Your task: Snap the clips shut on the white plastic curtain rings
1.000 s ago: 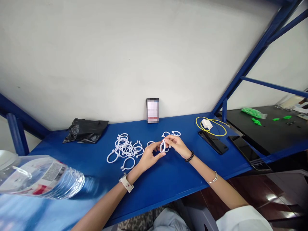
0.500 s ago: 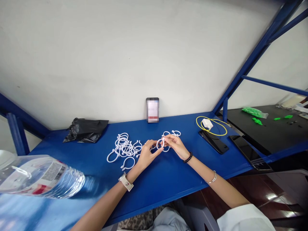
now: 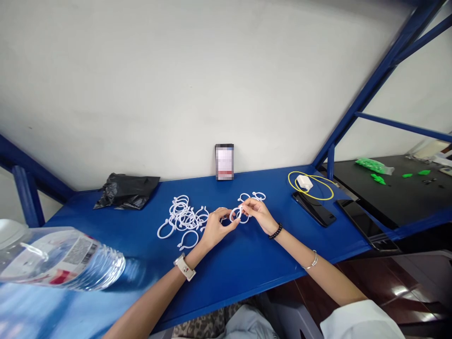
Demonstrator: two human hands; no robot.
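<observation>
Between my two hands is a white plastic curtain ring [image 3: 232, 215], raised a little over the blue table [image 3: 240, 268]. My left hand [image 3: 216, 227] pinches its left and lower side between thumb and fingers. My right hand [image 3: 259, 214] grips its upper right part with the fingertips, which partly hide the join. Left of my left hand lies a loose pile of white curtain rings [image 3: 184, 217], with a single ring [image 3: 189, 239] at its near side. Several more rings [image 3: 259, 195] rest behind and under my right hand, partly covered by it.
A phone [image 3: 224, 162] leans on the wall. At the left are a black plastic bag [image 3: 127, 190] and a large clear bottle [image 3: 67, 259]. Two dark phones [image 3: 313, 209] and a white charger [image 3: 304, 182] with yellow cable lie right. Blue frame bars [image 3: 374, 87] rise at the right.
The ring in my hands has turned slightly, and my right fingertips have shifted a little on it. Both hands stay in nearly the same place.
</observation>
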